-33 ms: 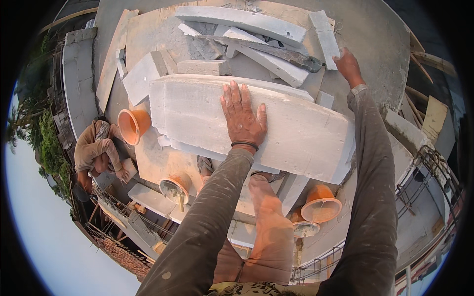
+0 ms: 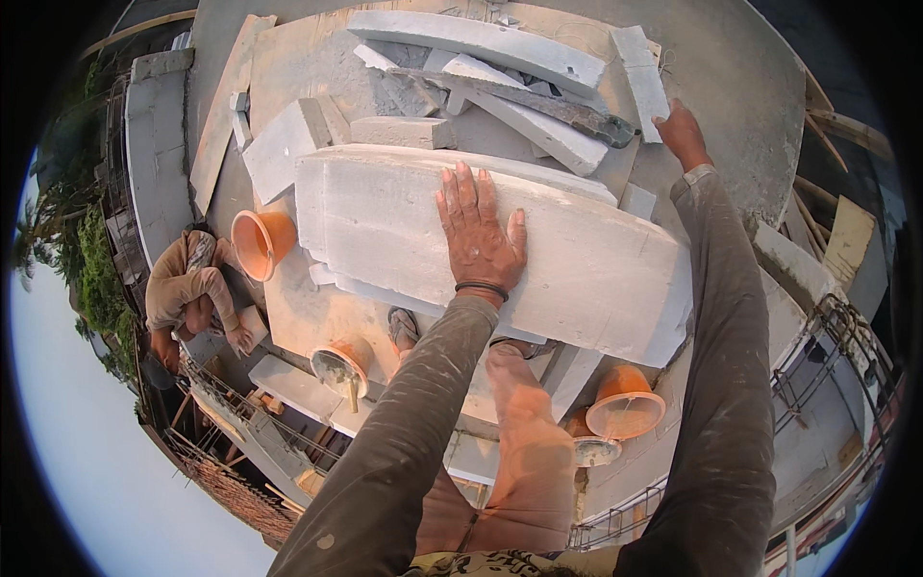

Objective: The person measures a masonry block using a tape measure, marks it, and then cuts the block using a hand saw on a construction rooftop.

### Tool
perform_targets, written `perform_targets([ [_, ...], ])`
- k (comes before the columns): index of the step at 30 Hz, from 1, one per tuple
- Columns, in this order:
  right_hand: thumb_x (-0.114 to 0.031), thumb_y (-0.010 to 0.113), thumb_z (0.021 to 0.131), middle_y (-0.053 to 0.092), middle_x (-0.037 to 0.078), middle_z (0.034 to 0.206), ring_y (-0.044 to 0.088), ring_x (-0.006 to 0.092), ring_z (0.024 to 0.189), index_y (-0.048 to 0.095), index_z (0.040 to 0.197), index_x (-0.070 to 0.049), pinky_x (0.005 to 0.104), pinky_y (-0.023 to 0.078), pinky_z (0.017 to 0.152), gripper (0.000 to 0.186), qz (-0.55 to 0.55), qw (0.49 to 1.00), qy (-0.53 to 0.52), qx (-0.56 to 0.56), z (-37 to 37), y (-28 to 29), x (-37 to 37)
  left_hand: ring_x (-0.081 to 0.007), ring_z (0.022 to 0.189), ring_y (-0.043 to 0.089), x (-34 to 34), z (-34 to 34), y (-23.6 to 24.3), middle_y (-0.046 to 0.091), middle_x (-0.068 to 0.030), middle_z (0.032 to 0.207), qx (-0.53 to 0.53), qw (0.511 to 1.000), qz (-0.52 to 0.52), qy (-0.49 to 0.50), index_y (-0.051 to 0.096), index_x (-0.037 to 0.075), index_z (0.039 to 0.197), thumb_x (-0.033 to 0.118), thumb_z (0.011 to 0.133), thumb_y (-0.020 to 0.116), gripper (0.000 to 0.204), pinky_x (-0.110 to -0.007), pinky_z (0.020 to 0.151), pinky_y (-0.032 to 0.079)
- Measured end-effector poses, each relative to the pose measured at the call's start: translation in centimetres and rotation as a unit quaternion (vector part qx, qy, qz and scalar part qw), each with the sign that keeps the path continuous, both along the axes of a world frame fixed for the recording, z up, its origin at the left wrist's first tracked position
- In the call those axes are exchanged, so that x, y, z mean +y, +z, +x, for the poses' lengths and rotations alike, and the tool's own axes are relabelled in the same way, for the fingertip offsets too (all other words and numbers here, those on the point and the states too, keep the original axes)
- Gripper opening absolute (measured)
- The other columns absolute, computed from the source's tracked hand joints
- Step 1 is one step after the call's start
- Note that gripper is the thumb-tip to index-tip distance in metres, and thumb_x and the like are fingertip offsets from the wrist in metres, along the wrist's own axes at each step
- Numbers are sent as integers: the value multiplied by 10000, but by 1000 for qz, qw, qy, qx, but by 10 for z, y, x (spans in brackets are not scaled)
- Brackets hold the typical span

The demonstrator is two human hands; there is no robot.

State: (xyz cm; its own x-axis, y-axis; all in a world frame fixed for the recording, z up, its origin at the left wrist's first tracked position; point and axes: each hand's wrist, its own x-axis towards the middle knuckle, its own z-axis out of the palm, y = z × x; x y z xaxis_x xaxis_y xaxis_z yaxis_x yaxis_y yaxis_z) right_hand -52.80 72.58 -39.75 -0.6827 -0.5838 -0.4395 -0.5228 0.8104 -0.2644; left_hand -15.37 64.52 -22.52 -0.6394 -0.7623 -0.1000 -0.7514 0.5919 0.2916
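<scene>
Head view: big pale slab [image 2: 586, 274] mid-scene, our left hand [image 2: 486, 248] palm-down on it, fingers straight, slightly spread, gripping nothing. Our right hand [image 2: 681, 135] is far right, fingers partly curled at the near end of a narrow white block [image 2: 639, 82]; we can't tell if they grip it. Long white pieces [image 2: 478, 43] lie beyond the slab. Orange bucket [image 2: 281, 234] just left, second bucket [image 2: 620, 382] near right. Crouching person [image 2: 173, 286] further left.
</scene>
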Motion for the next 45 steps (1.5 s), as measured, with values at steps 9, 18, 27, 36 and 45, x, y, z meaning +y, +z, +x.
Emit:
perform_targets([
  [9,-376,811,792,443,264,1423,515,427,1271,65,1595,-77,532,457,1020,1136,142,989,-20,29,8,-77,-59,-482,1509,72,-10,10,-3,134,-289,1614,10,1000,10,-15,231,-30,1525,328,971,516,718,-600,1212,78],
  [18,-297,725,822,618,208,1218,633,329,1097,369,1459,18,438,488,983,794,-78,983,-147,-82,-38,-32,-11,-464,1512,76,-9,4,2,142,-282,1614,-8,1000,20,-8,253,-54,1516,263,924,587,750,-584,1222,83],
  [27,-337,586,954,611,196,1326,627,316,1188,471,1395,48,471,484,1054,596,-355,598,-436,-572,-9,123,116,-404,1531,52,-6,6,3,128,-245,1627,-25,1000,7,4,227,-16,1537,318,948,571,759,-537,1246,55],
  [36,-257,634,932,621,172,1322,613,277,1208,511,1374,43,418,466,1067,548,-545,440,-478,-530,195,276,159,-357,1542,27,-3,4,-1,101,-208,1645,-1,1000,-23,-1,227,18,1549,364,995,497,707,-494,1258,16],
  [45,-293,752,811,453,251,1477,438,283,1386,286,1528,90,365,356,1132,938,-487,697,-450,-271,404,308,124,-402,1389,413,4,28,80,443,-255,1490,196,840,504,-50,362,-48,1484,503,1006,473,738,-429,1170,298],
])
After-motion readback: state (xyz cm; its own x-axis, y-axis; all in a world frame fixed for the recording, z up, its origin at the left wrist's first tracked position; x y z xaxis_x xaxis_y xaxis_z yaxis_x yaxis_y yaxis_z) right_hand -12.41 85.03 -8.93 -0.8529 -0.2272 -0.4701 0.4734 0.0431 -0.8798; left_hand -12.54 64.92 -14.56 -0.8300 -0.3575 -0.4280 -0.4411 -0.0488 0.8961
